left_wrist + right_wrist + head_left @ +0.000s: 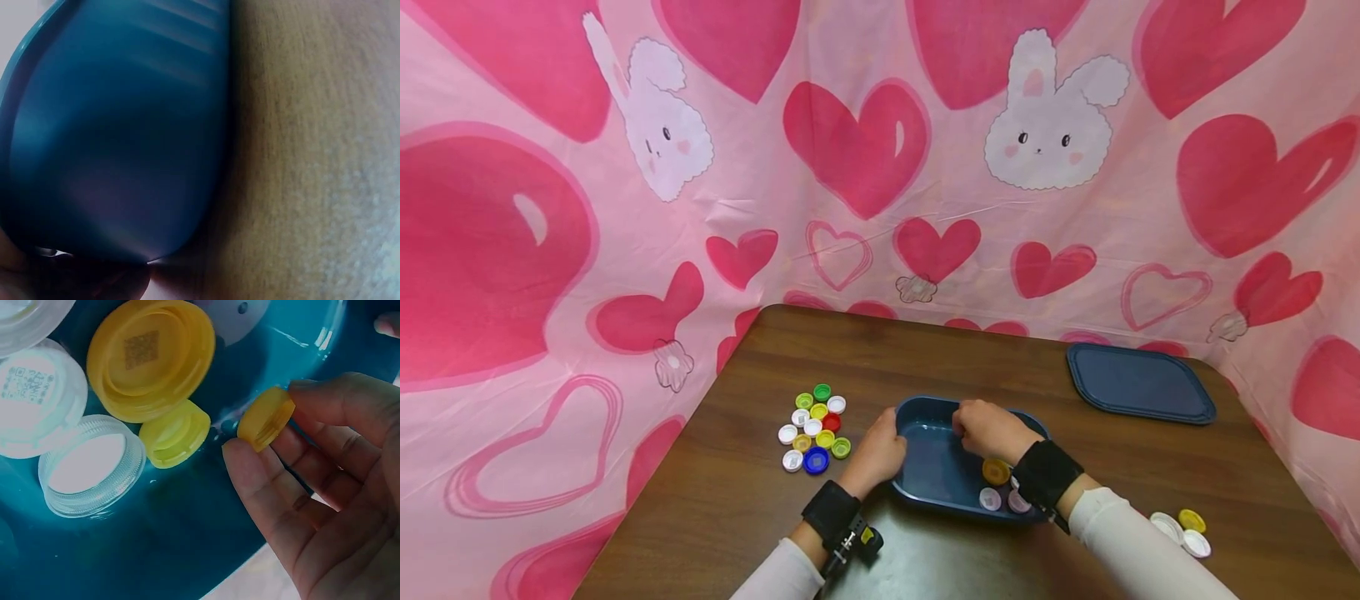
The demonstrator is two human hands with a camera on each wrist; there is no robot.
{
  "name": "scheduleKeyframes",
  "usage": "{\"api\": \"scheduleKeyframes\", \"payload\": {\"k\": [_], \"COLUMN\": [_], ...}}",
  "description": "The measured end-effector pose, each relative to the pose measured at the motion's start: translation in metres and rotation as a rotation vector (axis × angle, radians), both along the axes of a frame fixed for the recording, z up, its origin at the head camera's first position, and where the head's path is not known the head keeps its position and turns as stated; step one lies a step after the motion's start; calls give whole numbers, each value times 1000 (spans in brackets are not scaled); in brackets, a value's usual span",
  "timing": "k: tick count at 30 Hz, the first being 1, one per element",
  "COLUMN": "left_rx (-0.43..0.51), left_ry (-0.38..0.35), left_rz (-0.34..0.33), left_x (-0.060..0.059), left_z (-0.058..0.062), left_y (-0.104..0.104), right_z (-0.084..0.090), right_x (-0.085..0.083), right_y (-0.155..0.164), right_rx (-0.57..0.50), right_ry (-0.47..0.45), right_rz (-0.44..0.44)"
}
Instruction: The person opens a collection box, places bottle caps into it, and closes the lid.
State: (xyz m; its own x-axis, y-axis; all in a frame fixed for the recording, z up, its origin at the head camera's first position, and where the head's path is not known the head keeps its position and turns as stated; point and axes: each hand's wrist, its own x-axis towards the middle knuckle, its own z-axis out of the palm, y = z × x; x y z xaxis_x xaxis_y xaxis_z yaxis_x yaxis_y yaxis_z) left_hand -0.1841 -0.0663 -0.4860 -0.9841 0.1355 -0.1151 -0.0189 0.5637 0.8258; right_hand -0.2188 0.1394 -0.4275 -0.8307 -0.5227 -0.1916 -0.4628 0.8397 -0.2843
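Inside the blue tray (925, 417), right-hand fingers (262, 481) pinch a small yellow cap (266, 419) on edge while the left hand (880, 454) grips the rim.

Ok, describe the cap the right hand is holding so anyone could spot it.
Find the blue tray on the wooden table. Inside it, the right hand pinches a small orange-yellow cap, the only one lifted on edge between fingertips.
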Motion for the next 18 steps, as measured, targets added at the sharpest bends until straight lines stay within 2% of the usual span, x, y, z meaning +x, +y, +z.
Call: {"api": "scheduleKeyframes", "payload": {"k": [9, 18], "left_rx": [-4, 9], "left_ry": [8, -5], "left_rz": [7, 6], "left_x": [0, 1], "left_z": [1, 0], "left_y": [0, 1], "right_z": [-8, -16], "right_x": [2, 4], "right_y": [1, 1], "right_rx": [7, 16], "right_ry": [-21, 11], "right_rz": [-18, -3]}}
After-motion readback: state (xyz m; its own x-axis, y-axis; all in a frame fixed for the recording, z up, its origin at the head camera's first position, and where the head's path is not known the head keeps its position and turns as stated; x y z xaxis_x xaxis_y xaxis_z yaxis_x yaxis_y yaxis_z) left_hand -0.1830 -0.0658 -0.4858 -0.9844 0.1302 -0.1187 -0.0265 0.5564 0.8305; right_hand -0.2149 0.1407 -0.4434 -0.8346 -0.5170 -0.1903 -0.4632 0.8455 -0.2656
